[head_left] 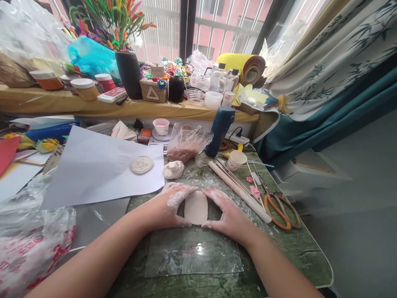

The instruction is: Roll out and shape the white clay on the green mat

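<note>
A flat oval of pale clay lies on a clear plastic sheet on the table. My left hand curves around its left side, with the thumb at the near edge and fingertips at the far edge. On the opposite side my right hand cups it the same way. White residue coats both hands. Just beyond my left hand sits a lump of white clay. A round clay disc with a star scratched into it rests on white paper at the left.
To the right lie a rolling pin, thin sticks and orange-handled scissors. Farther back stand a paper cup, a dark blue bottle and a bag of reddish-brown material. Plastic bags crowd the left; jars line the windowsill.
</note>
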Demonstrator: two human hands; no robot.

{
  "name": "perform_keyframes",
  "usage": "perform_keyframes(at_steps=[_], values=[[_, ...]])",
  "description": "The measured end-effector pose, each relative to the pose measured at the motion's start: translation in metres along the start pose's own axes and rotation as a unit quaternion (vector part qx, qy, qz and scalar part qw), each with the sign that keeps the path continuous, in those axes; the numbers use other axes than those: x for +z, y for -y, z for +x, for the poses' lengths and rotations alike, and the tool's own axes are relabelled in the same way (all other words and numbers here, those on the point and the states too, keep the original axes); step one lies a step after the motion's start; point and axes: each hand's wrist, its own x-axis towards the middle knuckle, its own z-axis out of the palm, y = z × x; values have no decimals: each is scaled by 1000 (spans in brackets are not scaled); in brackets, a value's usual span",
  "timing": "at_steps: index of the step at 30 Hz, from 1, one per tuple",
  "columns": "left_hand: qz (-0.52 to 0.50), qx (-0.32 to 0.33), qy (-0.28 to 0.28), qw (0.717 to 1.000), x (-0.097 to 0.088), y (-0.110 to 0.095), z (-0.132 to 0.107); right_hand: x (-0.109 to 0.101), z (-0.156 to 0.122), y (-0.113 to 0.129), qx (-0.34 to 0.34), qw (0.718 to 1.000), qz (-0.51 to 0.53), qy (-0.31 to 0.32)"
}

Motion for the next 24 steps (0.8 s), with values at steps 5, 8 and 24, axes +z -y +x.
perform_keyframes(at_steps=[5,8,24], values=[[2,5,12,1000,-1,-1,0,-1,0,2,8,1000,-1,8],[3,21,12,1000,0,-1,-3,-1,1,3,9,1000,-2,9],[45,22,-36,998,-10,18,-11,14,-36,3,-21,992,-80,-91]])
